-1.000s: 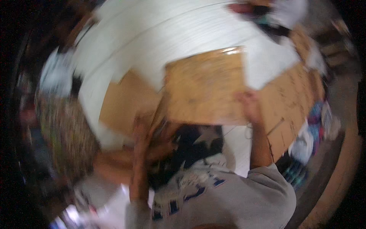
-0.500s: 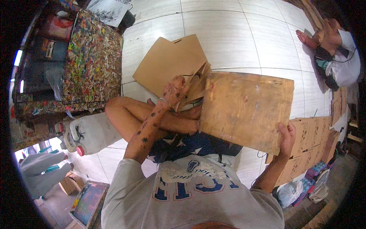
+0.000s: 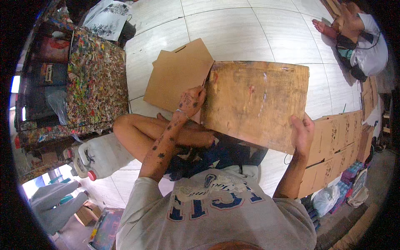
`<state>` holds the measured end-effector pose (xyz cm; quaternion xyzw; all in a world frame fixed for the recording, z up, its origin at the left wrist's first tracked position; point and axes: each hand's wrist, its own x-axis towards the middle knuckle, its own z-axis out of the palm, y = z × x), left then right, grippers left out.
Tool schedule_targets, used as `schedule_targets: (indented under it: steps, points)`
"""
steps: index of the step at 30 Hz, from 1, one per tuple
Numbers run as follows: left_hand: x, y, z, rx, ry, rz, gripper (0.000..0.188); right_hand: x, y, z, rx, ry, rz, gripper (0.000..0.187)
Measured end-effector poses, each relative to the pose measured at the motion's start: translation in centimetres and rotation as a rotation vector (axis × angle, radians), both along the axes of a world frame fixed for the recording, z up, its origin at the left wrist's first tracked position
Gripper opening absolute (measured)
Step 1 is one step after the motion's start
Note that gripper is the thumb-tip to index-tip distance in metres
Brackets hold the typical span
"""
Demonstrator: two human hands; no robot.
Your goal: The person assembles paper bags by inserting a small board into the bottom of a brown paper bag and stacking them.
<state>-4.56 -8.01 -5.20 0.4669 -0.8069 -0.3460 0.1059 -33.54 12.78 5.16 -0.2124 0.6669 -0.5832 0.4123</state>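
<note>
Board: stained wooden board [image 3: 256, 102], held tilted above the lap, over the white tiled floor [image 3: 233, 29].
Left hand [image 3: 191, 101]: closed on the board's left edge.
Right hand [image 3: 302, 134]: gripping the lower right corner.
Cardboard: brown sheets [image 3: 177, 73] flat on floor, just beside the board's left edge; more printed sheets [image 3: 339, 146] at right.
Jug: white, red cap [image 3: 102, 156], lying at left.
Hidden: board's underside; other person [image 3: 360, 37] cut off at rim.

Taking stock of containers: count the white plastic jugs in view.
1. The jug lies on the floor beside the person's left knee, red cap toward the lower left. Others may be hidden.
</note>
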Motion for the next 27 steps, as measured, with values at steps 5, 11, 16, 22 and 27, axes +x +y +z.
schedule_targets:
  steps: [5, 11, 16, 22, 27]
  points:
    - [0.5, 0.8, -1.6, -0.106, 0.062, -0.042, 0.026, 0.4, 0.0, -0.8, -0.002, 0.039, -0.032, 0.029]
    - [1.6, 0.7, -3.7, -0.217, -0.048, -0.103, 0.023, 0.1, -0.1, -0.9, -0.009, 0.027, -0.029, 0.028]
    - [0.8, 0.9, -1.7, -0.155, -0.175, -0.145, 0.022, -0.4, 0.3, -0.8, 0.070, 0.051, -0.049, 0.028]
    - [0.5, 1.2, -0.6, -0.177, -0.153, -0.158, 0.023, -0.4, 0.4, -1.9, -0.036, 0.004, -0.057, 0.029]
    - [0.2, 1.4, 0.3, -0.130, -0.107, -0.117, 0.025, -0.6, 0.4, -2.0, 0.003, 0.054, -0.049, 0.030]
